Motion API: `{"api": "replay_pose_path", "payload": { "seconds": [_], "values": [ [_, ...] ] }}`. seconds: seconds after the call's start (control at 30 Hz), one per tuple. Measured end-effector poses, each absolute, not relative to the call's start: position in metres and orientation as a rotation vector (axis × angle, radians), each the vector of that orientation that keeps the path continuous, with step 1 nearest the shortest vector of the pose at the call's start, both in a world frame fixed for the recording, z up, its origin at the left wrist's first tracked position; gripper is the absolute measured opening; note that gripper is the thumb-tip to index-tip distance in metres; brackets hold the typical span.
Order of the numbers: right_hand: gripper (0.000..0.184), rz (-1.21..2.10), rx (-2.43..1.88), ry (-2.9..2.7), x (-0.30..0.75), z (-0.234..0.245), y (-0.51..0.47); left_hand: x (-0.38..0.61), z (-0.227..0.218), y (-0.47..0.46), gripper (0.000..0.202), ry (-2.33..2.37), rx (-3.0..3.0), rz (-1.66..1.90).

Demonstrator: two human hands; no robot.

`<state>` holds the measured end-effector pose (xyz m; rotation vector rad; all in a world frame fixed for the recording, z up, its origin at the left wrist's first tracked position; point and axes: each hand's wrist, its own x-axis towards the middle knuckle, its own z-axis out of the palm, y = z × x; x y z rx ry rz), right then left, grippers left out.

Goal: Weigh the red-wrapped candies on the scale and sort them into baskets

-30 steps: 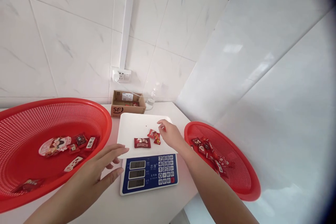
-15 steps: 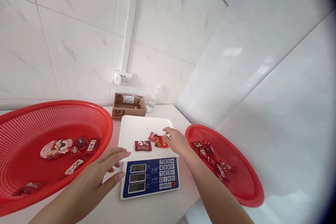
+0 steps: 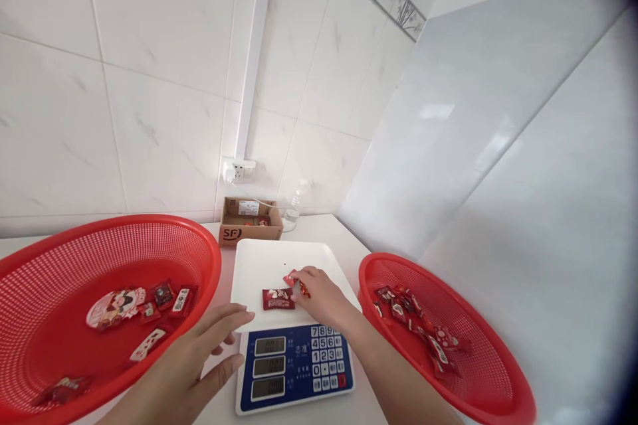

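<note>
My right hand (image 3: 321,295) is over the white pan (image 3: 249,259) of a weighing scale, its fingers curled round small red candy packets (image 3: 304,289) and partly hiding them. A larger dark red snack packet (image 3: 278,299) lies flat beside my right thumb. One small red packet (image 3: 289,278) shows at the fingertips. My left hand (image 3: 214,339) hovers at the pan's near left corner, open and holding nothing, with thumb and fingers apart. Below the pan sits the scale's blue panel (image 3: 299,362), with three small displays and number keys.
A large red mesh basket (image 3: 149,222) with several packets stands on the left. Another red basket (image 3: 448,292) with packets is on the right, near the wall. Behind the scale are a small cardboard box (image 3: 254,232) and a clear plastic bottle (image 3: 295,204). A socket (image 3: 239,170) is on the wall.
My right hand has moved left over the small packets and its fingers have closed round them. My left hand stays open near the pan. The view has tilted up slightly.
</note>
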<state>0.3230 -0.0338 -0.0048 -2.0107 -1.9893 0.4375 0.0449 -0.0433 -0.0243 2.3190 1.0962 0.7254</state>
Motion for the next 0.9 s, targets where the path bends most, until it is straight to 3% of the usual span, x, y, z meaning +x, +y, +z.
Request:
{"api": "replay_pose_path", "payload": {
  "seconds": [0.3, 0.53, 0.7, 0.9],
  "values": [
    [0.048, 0.440, -1.962, -2.044, 0.306, -0.006, -0.029, 0.046, -0.018, -0.046, 0.034, 1.012, 2.326, 0.831],
    [0.040, 0.518, -1.810, -2.144, 0.313, -0.013, -0.043, 0.047, -0.024, -0.045, 0.035, 1.022, 2.344, 0.810],
    [0.048, 0.572, -1.847, -1.995, 0.326, -0.008, -0.049, 0.045, -0.025, -0.045, 0.038, 1.070, 2.356, 0.771],
    [0.044, 0.238, -2.040, -1.687, 0.395, 0.014, -0.066, 0.042, -0.036, -0.038, 0.040, 1.059, 2.385, 0.851]
  ]
}}
